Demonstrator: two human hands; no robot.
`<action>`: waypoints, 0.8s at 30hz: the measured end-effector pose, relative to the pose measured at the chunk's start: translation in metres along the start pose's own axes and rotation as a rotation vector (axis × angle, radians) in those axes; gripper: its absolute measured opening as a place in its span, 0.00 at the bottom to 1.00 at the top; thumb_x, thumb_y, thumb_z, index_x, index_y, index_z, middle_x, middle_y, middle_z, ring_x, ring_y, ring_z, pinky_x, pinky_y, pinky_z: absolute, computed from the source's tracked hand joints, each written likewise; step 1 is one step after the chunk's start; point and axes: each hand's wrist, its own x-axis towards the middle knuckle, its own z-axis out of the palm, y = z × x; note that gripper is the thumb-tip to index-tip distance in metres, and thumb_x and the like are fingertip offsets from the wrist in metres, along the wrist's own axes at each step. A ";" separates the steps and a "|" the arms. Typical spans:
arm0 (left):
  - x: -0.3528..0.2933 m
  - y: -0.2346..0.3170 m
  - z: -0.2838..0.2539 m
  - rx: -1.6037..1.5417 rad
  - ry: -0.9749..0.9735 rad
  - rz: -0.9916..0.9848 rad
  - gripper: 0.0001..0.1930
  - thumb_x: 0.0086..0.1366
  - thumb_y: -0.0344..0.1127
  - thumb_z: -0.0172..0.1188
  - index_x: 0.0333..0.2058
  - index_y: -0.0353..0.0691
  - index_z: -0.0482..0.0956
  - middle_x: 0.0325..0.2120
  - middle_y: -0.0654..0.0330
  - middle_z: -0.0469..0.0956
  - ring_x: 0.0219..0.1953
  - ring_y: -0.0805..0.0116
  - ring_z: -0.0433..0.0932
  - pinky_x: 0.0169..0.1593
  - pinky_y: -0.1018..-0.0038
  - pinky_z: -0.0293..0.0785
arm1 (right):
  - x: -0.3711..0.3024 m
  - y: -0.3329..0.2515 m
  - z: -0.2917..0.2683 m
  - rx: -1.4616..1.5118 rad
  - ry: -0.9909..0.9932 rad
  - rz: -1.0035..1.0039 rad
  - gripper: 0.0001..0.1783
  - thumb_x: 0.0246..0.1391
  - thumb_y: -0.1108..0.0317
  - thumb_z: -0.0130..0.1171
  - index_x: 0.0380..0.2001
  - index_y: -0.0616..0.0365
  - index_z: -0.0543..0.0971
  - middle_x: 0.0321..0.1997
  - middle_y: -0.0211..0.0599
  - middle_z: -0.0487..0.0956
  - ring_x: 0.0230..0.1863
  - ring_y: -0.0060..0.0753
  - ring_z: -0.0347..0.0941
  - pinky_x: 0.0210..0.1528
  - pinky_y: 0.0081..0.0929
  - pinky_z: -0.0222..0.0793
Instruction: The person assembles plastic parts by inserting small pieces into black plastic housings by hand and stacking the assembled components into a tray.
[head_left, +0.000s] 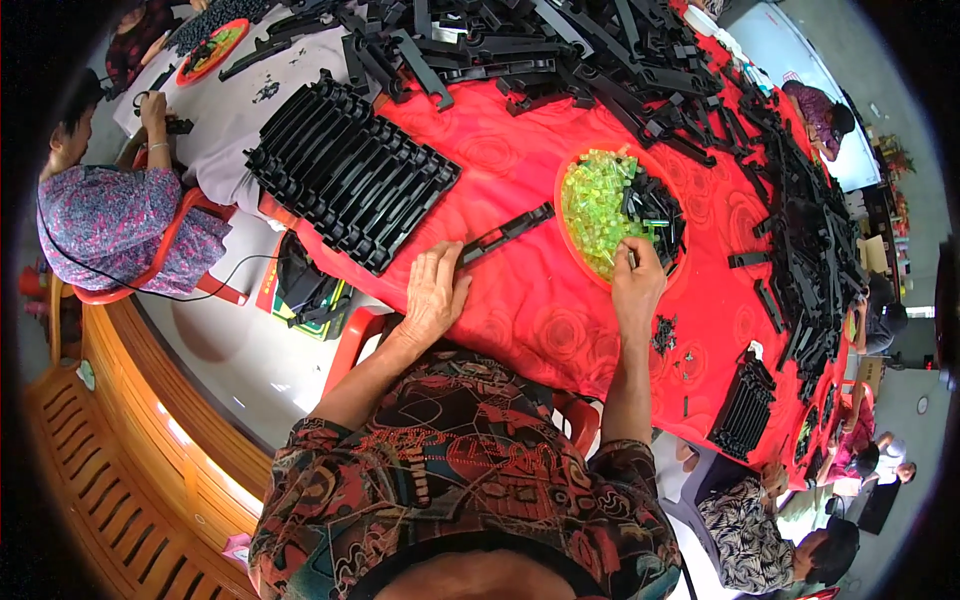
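Note:
A long narrow black plastic part (508, 233) with a slot along it lies slantwise on the red tablecloth in front of me. The fingers of my left hand (432, 295) are closed at its near end. To the right, my right hand (638, 278) reaches over the near rim of an orange-red bowl (560, 215), its thumb and fingers pinched together. Whatever is between those fingertips is too small to make out. Inside the bowl, translucent yellow-green pieces (597, 205) fill the left side, and small black pieces (655, 208) lie on the right.
Left of centre, black parts are lined up in a stacked block (350, 170). Heaps of loose black parts (590, 60) cover the far side and right of the table. A smaller block (743, 405) and tiny black bits (663, 335) lie at right. Several people sit around.

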 end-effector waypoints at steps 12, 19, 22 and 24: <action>0.001 -0.003 0.003 0.054 -0.054 -0.049 0.21 0.53 0.31 0.63 0.47 0.36 0.72 0.41 0.52 0.73 0.41 0.53 0.71 0.42 0.63 0.66 | 0.028 0.006 0.018 -0.379 0.040 -0.226 0.10 0.49 0.70 0.58 0.36 0.61 0.75 0.35 0.47 0.73 0.30 0.53 0.74 0.33 0.43 0.70; 0.002 -0.003 0.002 0.043 -0.033 -0.035 0.21 0.53 0.31 0.63 0.47 0.36 0.72 0.40 0.52 0.73 0.41 0.53 0.71 0.42 0.63 0.66 | 0.034 -0.011 0.025 -0.574 -0.115 -0.123 0.11 0.52 0.64 0.57 0.34 0.59 0.71 0.37 0.49 0.71 0.31 0.57 0.75 0.31 0.50 0.70; 0.002 -0.004 0.002 0.041 -0.044 -0.033 0.21 0.53 0.31 0.63 0.46 0.36 0.72 0.40 0.52 0.73 0.40 0.53 0.71 0.42 0.63 0.66 | 0.034 -0.006 0.020 -0.550 -0.160 -0.125 0.10 0.52 0.66 0.57 0.35 0.56 0.72 0.37 0.47 0.72 0.32 0.57 0.75 0.31 0.50 0.70; 0.001 -0.005 0.003 0.044 -0.040 -0.032 0.21 0.53 0.31 0.64 0.46 0.36 0.72 0.40 0.52 0.73 0.40 0.53 0.71 0.42 0.63 0.66 | 0.034 0.006 0.019 -0.483 -0.110 -0.154 0.09 0.51 0.67 0.57 0.36 0.55 0.72 0.37 0.46 0.72 0.33 0.56 0.74 0.32 0.49 0.70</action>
